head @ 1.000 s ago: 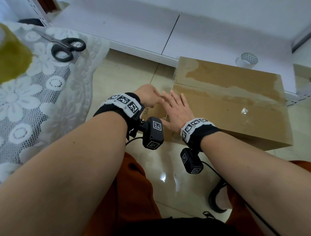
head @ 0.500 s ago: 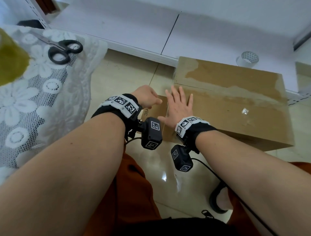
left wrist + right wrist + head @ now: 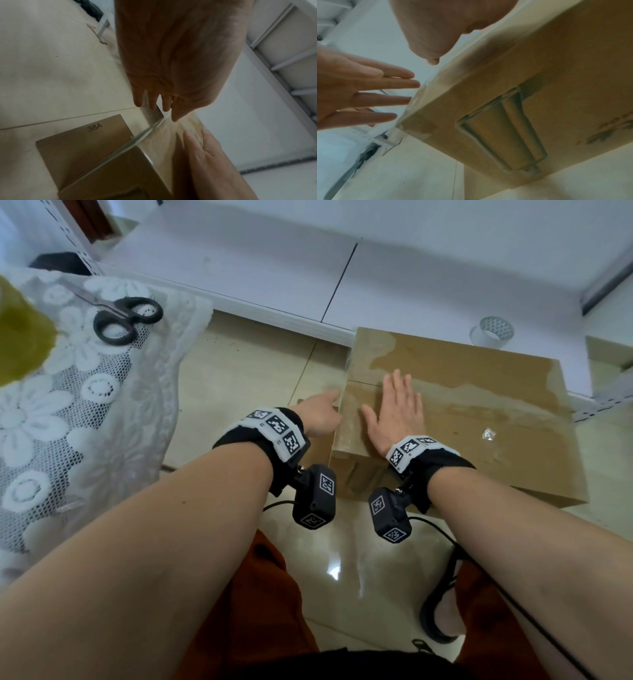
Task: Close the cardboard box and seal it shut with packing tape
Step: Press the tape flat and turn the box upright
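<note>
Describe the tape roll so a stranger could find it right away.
Start at the big cardboard box on the tiled floor. Just beyond its far right corner, on the white board, stands the tape roll, the only small clear ring there; the scissors lie far left.

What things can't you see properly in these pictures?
- Inside the cardboard box: hidden in every view by its closed top.
- Left hand fingertips: head view, hidden behind the box's end; the left wrist view is too blurred to show whether they touch the clear tape.
- Tape roll: head view, its bottom is hidden behind the box.
- Yellow-green thing: head view, blurred and cut off by the left edge.
</note>
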Demonstrator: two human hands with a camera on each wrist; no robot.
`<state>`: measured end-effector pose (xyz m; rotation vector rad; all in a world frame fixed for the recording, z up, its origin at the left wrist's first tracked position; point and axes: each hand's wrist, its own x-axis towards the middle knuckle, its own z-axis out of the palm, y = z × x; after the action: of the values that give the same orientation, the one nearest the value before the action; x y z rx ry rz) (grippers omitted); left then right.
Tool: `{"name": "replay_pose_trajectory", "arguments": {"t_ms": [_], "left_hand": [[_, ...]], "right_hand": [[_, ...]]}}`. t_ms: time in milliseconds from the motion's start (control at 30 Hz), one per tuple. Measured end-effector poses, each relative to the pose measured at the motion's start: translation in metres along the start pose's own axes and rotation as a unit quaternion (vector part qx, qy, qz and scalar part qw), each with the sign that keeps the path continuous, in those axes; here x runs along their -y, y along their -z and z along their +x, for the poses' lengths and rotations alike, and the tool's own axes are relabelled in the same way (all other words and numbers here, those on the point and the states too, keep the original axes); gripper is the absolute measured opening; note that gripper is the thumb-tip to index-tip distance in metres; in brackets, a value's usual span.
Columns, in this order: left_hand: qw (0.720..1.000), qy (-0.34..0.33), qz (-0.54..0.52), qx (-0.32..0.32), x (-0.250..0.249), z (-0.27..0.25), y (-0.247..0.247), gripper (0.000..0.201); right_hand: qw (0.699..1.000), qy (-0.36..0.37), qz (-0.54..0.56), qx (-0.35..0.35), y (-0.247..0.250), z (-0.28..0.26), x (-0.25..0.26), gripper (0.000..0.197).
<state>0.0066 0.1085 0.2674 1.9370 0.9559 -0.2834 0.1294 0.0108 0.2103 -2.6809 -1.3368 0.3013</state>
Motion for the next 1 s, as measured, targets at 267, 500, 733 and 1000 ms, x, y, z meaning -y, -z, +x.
{"name": "replay_pose_trajectory", "arguments": {"t_ms": [267, 500, 733, 1000], "left_hand": [[0.990, -0.008, -0.138, -0.039, -0.009, 0.036, -0.049, 0.086], [0.961, 0.022, -0.268, -0.057, -0.014, 0.043, -0.048, 0.066], [0.944, 0.077, -0.321, -0.012, -0.016, 0.037, -0.038, 0.038], [0.974, 0.035, -0.199, -0.104, -0.022, 0.046, -0.028, 0.070]], "right_hand": [[0.998, 0.026, -0.038, 0.039, -0.009, -0.009, -0.020, 0.071], [0.994, 0.072, -0.070, 0.040, -0.011, -0.007, -0.023, 0.065], [0.993, 0.082, -0.073, 0.050, -0.011, -0.006, -0.024, 0.066], [0.993, 0.097, -0.051, 0.047, -0.002, 0.005, -0.023, 0.071]]}}
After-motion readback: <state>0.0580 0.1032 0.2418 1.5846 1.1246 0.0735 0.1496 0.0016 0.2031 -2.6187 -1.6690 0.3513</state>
